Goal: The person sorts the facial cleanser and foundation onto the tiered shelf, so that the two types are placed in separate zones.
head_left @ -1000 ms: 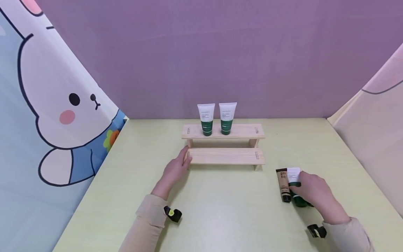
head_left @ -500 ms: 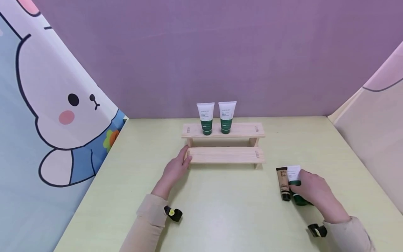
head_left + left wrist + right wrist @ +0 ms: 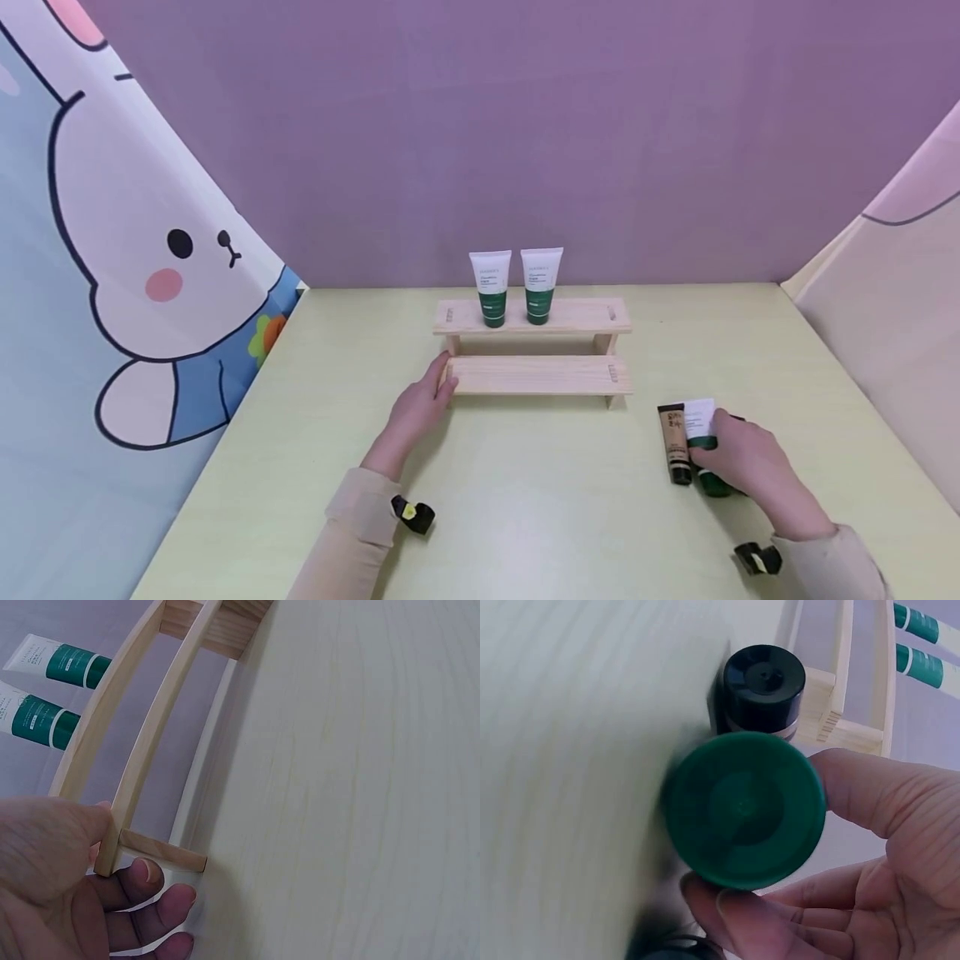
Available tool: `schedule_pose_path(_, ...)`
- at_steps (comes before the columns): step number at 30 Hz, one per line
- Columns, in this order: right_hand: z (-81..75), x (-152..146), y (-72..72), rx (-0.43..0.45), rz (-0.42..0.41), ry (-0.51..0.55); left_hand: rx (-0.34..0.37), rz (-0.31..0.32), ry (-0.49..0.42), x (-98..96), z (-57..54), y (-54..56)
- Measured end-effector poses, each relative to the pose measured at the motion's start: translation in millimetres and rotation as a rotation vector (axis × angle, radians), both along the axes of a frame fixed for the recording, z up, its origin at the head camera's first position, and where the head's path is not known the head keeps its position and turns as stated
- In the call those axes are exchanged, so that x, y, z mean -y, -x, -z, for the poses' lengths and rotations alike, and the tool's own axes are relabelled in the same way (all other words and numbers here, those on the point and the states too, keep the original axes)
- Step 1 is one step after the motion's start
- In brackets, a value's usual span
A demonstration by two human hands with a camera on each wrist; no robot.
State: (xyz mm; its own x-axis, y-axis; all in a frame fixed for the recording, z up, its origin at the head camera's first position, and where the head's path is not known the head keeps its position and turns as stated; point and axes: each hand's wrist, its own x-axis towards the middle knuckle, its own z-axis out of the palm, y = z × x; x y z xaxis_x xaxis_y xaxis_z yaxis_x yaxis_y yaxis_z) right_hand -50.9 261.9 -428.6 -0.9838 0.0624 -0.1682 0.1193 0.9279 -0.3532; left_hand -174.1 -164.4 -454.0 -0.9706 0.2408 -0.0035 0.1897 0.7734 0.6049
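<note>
Head view: your right hand [image 3: 753,462] is gripping a round, green-capped tube [image 3: 701,427].
It is lying beside a tan tube [image 3: 677,442] on the grainy counter [image 3: 525,500]; your left hand [image 3: 416,410] is pinching the wooden rack [image 3: 540,376].

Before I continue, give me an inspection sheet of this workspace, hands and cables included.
Surface: pale wooden-look tabletop.
Job's things: two upright white-green plastic tubes on the pale wooden rack's upper tier; third white-green tube beside a lying brown tube with black cap; partly hidden black item alongside.
Clutter: nothing seen.
Hands: left hand grips the lower tier's left end; right hand grips the third tube.
Cables: nothing seen.
Surroundings: purple backdrop, rabbit-print cloth.
</note>
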Motion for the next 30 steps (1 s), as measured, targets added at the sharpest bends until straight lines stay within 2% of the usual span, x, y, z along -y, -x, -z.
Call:
schedule_pose_path(14, -14.3, 0, 1.2, -0.099, 0.000, 0.043, 0.005, -0.005, 0.004, 0.8, 0.6, 0.2)
schedule_pose_path(21, -26.1, 6, 8.8, -0.156, 0.013, 0.145, 0.007, -0.006, 0.012, 0.4, 2.2, 1.2)
schedule_pose_path(30, -44.9, 21, 23.4, -0.275, 0.015, 0.305, -0.007, -0.004, -0.005, -0.4, -0.3, 0.3)
